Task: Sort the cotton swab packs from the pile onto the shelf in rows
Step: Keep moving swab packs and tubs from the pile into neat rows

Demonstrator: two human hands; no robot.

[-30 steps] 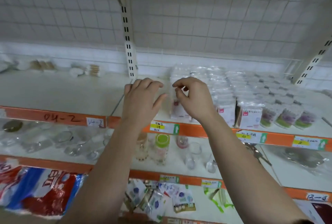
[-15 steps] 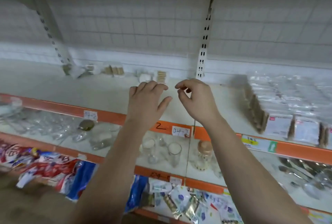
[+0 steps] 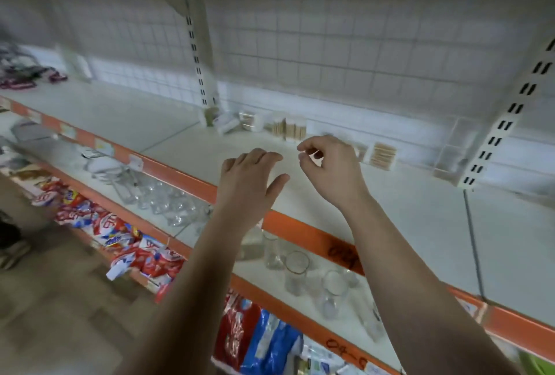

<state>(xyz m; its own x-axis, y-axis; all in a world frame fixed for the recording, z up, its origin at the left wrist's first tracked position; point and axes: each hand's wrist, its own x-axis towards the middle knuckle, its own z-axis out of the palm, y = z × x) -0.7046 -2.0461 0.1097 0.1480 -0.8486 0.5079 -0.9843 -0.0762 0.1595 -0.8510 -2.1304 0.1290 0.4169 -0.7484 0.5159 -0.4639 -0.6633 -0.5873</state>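
Both hands hover over the shelf, the left hand spread loose, the right hand curled on nothing. Since the view swung left, the filled rows have left sight; loose swab packs lie far back, likely next.

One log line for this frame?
left hand open above shelf | right hand curled, empty | small packs at shelf back, untouched
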